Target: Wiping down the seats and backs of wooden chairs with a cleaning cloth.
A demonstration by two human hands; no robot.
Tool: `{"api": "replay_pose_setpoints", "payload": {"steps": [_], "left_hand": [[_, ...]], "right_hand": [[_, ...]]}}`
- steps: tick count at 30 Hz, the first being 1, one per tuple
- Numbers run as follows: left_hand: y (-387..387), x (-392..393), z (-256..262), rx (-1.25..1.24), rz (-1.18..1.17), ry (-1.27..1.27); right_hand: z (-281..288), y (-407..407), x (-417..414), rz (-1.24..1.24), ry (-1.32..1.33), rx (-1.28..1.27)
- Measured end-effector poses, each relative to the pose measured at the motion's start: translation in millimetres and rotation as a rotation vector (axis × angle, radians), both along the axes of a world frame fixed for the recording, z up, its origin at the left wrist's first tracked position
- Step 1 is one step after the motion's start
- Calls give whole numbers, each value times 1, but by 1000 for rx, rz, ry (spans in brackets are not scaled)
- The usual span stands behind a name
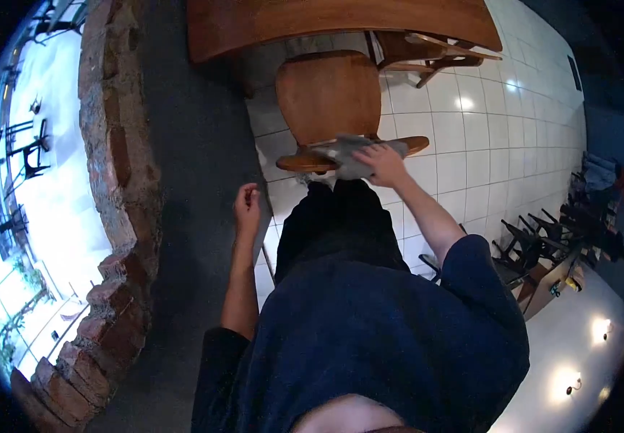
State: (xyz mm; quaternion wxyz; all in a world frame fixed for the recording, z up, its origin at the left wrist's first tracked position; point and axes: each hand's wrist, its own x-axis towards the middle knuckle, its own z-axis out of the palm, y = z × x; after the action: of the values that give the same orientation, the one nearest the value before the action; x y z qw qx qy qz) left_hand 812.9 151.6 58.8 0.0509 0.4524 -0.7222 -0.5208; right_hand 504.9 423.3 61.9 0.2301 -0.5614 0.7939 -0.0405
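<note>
My right hand (pixel 382 164) holds a grey cloth (pixel 352 157) against the curved backrest rail (pixel 304 163) of a wooden chair. The cloth covers the middle of the rail and hangs over its near side. Beyond the rail lies the chair's broad brown seat (pixel 328 94), facing a wooden table (pixel 344 19). My left hand (pixel 247 203) hangs low at my left side, apart from the chair. Its fingers are loosely curled, and nothing shows in them.
A second wooden chair (pixel 426 51) sits partly beneath the table's right side. Along my left runs a dark wall (pixel 198 216) with a rough brick edge (pixel 119 189). White tiles (pixel 453 135) cover the floor. Stacked dark chairs (pixel 534 238) stand at the right.
</note>
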Motion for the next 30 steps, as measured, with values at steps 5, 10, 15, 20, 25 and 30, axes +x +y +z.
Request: {"api": "replay_pose_setpoints", "payload": {"steps": [5, 10, 15, 20, 25, 30], "left_hand": [[8, -64, -12, -54, -323, -19], [21, -100, -64, -109, -339, -256], [7, -108, -60, -97, -560, -347], [0, -103, -56, -120, -577, -319], [14, -105, -57, -71, -512, -265], [16, -102, -66, -72, -434, -202]], "right_hand": [[-19, 60, -39, -355, 185, -128], [-32, -7, 46, -895, 269, -310], [-2, 3, 48, -379, -43, -174], [29, -15, -7, -710, 12, 274], [-9, -89, 24, -542, -335, 520], [-11, -154, 40, -447, -625, 450]]}}
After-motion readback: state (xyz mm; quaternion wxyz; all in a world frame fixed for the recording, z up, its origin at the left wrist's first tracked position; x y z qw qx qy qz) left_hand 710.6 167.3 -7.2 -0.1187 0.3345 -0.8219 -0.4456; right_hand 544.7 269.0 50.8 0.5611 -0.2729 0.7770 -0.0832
